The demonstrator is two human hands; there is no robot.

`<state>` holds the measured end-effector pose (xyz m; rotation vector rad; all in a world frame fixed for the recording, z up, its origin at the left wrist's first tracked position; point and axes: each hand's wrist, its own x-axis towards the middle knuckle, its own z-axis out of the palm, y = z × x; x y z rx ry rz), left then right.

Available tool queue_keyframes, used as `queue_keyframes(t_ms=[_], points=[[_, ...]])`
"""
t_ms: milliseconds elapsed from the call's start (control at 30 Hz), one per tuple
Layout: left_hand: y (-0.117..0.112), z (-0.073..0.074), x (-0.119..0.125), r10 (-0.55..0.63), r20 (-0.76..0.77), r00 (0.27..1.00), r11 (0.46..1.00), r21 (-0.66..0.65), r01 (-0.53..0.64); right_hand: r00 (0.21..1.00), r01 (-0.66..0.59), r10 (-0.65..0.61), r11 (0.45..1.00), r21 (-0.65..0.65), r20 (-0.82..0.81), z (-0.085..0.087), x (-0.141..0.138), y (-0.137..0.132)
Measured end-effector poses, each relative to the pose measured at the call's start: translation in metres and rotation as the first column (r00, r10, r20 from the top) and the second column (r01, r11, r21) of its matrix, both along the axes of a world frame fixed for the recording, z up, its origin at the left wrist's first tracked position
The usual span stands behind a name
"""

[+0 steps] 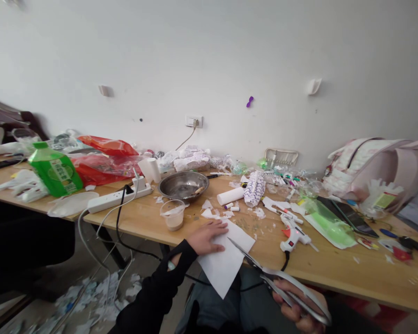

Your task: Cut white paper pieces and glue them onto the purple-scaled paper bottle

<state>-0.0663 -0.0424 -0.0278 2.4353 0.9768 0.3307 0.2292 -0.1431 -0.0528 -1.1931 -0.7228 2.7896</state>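
Note:
My left hand [206,236] lies flat with fingers spread on a white sheet of paper [226,262] that hangs over the near edge of the wooden table [334,266]. My right hand [296,308] grips the handles of a pair of silver scissors [264,269]. Their blades stand apart and point up-left, the tips at the paper's right edge. A white hot-glue gun [293,234] lies just right of the paper.
A metal bowl [183,184], a plastic cup [174,214], a power strip [120,197] with cables, a green bottle [55,170], red bags [106,157], markers, paper scraps, a tablet [348,213] and a pink backpack [369,164] crowd the table. Torn paper litters the floor [90,297].

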Motion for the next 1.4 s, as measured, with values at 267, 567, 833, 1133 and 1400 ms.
queue_keyframes(t_ms=[267, 567, 833, 1133, 1400], points=[[0.0, 0.0, -0.001, 0.002, -0.015, 1.0, 1.0, -0.006, -0.002, 0.93, 0.096, -0.137, 0.986, 0.134, 0.341, 0.021, -0.012, -0.012], [0.001, -0.002, -0.001, -0.002, 0.008, 1.0, 1.0, -0.001, 0.002, 0.883, 0.078, -0.188, 0.962, 0.26, 0.431, 0.023, -0.015, -0.015], [0.001, -0.002, -0.002, 0.0, 0.018, 1.0, 1.0, -0.013, 0.0, 0.887, 0.037, -0.162, 0.958, 0.284, 0.432, 0.028, -0.015, -0.014], [0.001, -0.002, -0.001, 0.003, 0.007, 1.0, 1.0, -0.008, -0.002, 0.889, 0.013, -0.145, 0.956, 0.293, 0.434, 0.028, -0.016, -0.015], [0.001, -0.003, -0.001, 0.003, 0.007, 1.0, 1.0, -0.006, -0.003, 0.895, 0.018, -0.163, 0.943, 0.331, 0.415, 0.018, -0.01, -0.014]])
